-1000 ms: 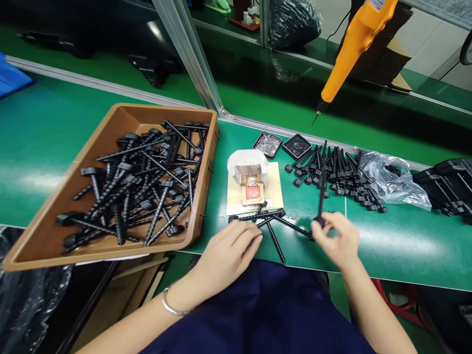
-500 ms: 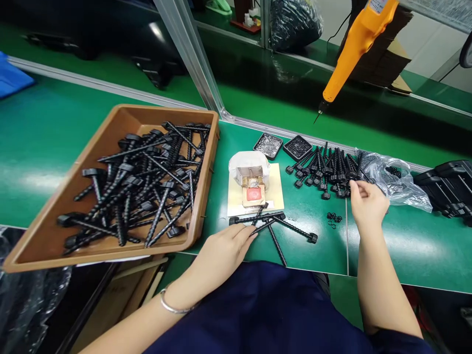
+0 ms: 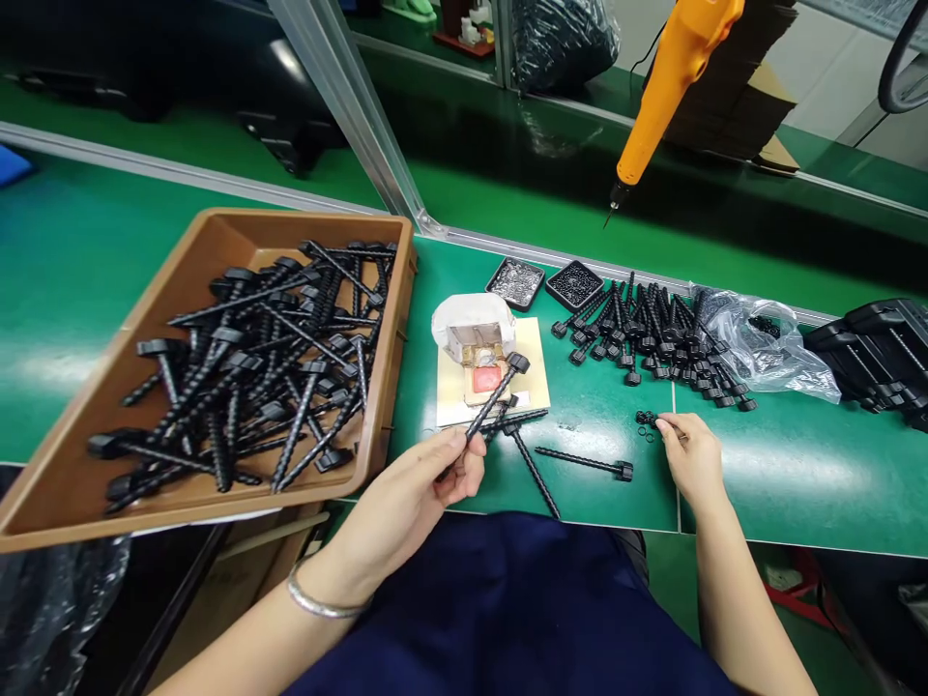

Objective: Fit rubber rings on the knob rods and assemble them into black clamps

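Observation:
My left hand (image 3: 427, 474) is closed round a black spiral-threaded rod with a knob head (image 3: 497, 391), tilted up with its head away from me. On the green bench in front of it lie more such rods (image 3: 584, 461), a few crossing one another. My right hand (image 3: 692, 459) has thumb and fingers pinched together at the edge of a little cluster of small black rings (image 3: 645, 419); what is between the fingertips is too small to make out. Behind the left hand stands a white block fixture with a red patch (image 3: 487, 379) on a pale yellow board (image 3: 533, 362).
A brown bin (image 3: 402, 338) full of similar rods stands left. Farther back are a dish of small metal parts (image 3: 515, 283), a dish of small black parts (image 3: 574, 285), a heap of rods (image 3: 652, 333) and a clear plastic bag (image 3: 787, 358). An orange electric screwdriver (image 3: 656, 106) hangs above.
My left hand has lifted a rod off the bench and tilted it up. My right hand has come from the rod heap down and leftward to the small rings.

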`<state>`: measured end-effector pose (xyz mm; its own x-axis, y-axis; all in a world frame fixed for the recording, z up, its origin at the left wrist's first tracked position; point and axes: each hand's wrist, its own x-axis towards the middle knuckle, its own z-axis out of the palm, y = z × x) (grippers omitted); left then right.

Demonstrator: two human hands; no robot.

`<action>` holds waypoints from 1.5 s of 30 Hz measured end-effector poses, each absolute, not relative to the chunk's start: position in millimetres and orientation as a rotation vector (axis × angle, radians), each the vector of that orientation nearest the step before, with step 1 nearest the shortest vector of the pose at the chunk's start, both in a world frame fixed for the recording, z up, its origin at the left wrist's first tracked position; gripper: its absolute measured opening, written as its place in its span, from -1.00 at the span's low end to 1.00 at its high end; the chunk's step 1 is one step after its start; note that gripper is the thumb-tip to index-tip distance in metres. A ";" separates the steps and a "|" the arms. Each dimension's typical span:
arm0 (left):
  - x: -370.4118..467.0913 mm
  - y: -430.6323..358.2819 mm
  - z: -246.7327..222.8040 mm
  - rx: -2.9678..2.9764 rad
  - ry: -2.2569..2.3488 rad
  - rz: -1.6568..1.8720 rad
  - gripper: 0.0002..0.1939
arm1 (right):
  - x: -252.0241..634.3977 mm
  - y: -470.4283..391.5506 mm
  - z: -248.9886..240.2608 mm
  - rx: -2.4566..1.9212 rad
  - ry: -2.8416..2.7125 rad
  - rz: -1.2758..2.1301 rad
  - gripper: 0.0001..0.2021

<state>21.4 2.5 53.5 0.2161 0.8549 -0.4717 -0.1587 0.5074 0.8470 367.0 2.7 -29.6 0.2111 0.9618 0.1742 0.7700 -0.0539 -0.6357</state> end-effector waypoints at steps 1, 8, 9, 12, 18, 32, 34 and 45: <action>20.3 0.1 53.2 0.740 1.105 0.818 -0.66 | 366.6 1.6 -29.9 -1.862 -1.594 0.405 -0.55; 12.6 -13.7 54.3 1.417 1.138 0.672 -0.83 | 362.0 -8.2 -33.2 -1.849 -1.523 0.422 -0.58; 14.0 -14.9 53.8 1.497 1.157 0.673 -0.85 | 361.2 -8.5 -33.6 -1.852 -1.516 0.419 -0.58; 19.5 -18.7 50.4 1.654 1.153 0.756 -0.92 | 359.2 -8.5 -34.3 -1.856 -1.519 0.415 -0.60; 22.2 -25.1 46.5 1.505 1.045 0.868 -0.91 | 356.4 -9.2 -33.9 -1.860 -1.526 0.405 -0.61; 11.7 -19.6 71.4 0.660 0.541 0.586 -0.37 | 352.7 -19.5 -19.5 -1.795 -1.187 0.429 -0.63; 17.5 -18.7 74.3 0.642 0.556 0.578 -0.46 | 338.7 -23.9 -7.6 -1.712 -1.152 0.538 -0.68; 36.8 -20.1 75.3 0.855 0.510 0.330 -0.71 | 251.4 -42.2 55.7 -1.137 -1.080 1.295 -0.88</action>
<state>36.8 -20.1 75.3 0.8316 0.4719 -0.2928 -0.0743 0.6171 0.7834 251.4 -42.2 55.7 0.0056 0.9992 -0.0401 -0.1404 -0.0389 -0.9893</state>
